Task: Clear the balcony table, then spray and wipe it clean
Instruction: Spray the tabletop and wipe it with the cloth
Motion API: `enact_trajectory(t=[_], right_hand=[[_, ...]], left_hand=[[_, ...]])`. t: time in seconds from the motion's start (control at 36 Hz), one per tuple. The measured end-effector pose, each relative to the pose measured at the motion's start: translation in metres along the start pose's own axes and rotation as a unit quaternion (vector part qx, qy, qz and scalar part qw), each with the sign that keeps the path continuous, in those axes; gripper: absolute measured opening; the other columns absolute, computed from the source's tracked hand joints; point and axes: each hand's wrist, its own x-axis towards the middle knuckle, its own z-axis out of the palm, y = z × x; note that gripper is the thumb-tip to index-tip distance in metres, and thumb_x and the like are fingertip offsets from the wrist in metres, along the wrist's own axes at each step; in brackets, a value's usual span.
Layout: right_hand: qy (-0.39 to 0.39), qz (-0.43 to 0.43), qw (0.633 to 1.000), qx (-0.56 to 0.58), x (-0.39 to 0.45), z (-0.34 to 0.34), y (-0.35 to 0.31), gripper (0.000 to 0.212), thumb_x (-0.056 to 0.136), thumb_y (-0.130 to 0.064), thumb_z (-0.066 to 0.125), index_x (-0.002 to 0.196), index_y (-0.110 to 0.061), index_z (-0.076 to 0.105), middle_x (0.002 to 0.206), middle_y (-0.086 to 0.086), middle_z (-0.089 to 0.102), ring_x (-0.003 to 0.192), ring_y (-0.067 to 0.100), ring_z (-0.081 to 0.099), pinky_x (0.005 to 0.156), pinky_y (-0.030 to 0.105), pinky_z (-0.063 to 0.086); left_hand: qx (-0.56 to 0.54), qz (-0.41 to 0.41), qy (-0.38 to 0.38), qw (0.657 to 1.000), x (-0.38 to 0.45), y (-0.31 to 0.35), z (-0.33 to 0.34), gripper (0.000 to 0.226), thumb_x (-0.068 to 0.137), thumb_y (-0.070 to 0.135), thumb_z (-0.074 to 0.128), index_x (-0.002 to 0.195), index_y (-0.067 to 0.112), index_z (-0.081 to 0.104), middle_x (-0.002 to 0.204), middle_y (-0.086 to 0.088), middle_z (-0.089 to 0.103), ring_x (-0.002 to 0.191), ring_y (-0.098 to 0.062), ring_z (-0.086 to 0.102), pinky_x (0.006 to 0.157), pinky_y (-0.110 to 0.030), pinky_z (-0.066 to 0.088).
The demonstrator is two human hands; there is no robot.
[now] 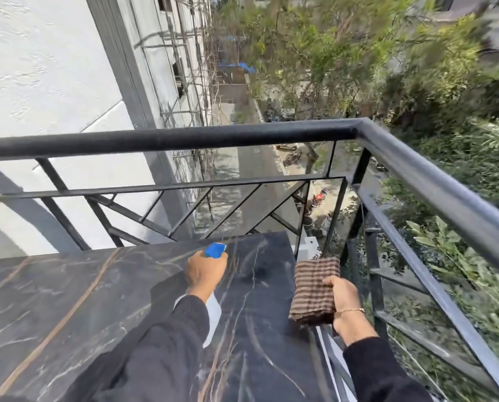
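Note:
The balcony table (68, 291) has a black marble top with gold and white veins and fills the lower left. My left hand (206, 271) grips a spray bottle (215, 250) over the table's right part; its blue nozzle points away from me and its white body shows below my wrist. My right hand (342, 297) holds a folded brown striped cloth (315, 288) at the table's right edge, beside the railing.
A black metal railing (242, 137) runs behind the table and turns down the right side (445, 198). A white wall (39, 68) stands at left. Beyond the railing lie a street far below and trees.

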Motion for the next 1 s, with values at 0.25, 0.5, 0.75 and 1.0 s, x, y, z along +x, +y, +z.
enact_trajectory(t=[0.25,0.5,0.75,1.0], right_hand=[[-0.018,-0.001,1.000,-0.013,-0.001,0.022,0.007,0.017,0.084,0.007,0.045,0.075,-0.005,0.054,0.075,0.014,0.056,0.063,0.026,0.053,0.057,0.032,0.045],[-0.042,-0.011,0.998,-0.045,-0.002,0.048,0.016,0.013,0.083,0.006,0.047,0.089,-0.003,0.056,0.078,0.012,0.057,0.062,0.021,0.053,0.053,0.028,0.042],[0.030,-0.169,0.948,-0.268,0.016,0.077,0.012,0.006,0.084,-0.012,0.054,0.085,-0.007,0.056,0.091,0.018,0.062,0.080,0.030,0.055,0.067,0.030,0.036],[0.017,-0.234,0.758,-0.608,0.042,0.108,0.057,0.053,0.084,-0.034,0.056,0.131,-0.017,0.039,0.136,0.016,0.034,0.127,0.037,0.036,0.103,0.050,0.036]], left_hand=[[0.037,-0.016,0.061,0.997,0.020,-0.018,-0.032,0.026,0.076,0.035,0.068,0.069,0.014,0.054,0.089,-0.015,0.068,0.081,-0.031,0.060,0.068,-0.028,0.040],[0.023,-0.046,0.100,0.994,0.037,-0.039,-0.070,0.027,0.077,0.037,0.068,0.073,0.012,0.058,0.084,-0.013,0.064,0.077,-0.028,0.055,0.067,-0.028,0.039],[-0.041,-0.046,0.079,0.995,0.055,-0.043,-0.084,0.021,0.073,0.035,0.074,0.075,0.019,0.059,0.087,-0.011,0.069,0.083,-0.031,0.065,0.075,-0.036,0.053],[-0.082,-0.049,0.117,0.989,0.075,-0.037,-0.080,0.025,0.074,0.031,0.075,0.082,0.011,0.063,0.083,-0.011,0.070,0.071,-0.024,0.060,0.059,-0.026,0.039]])
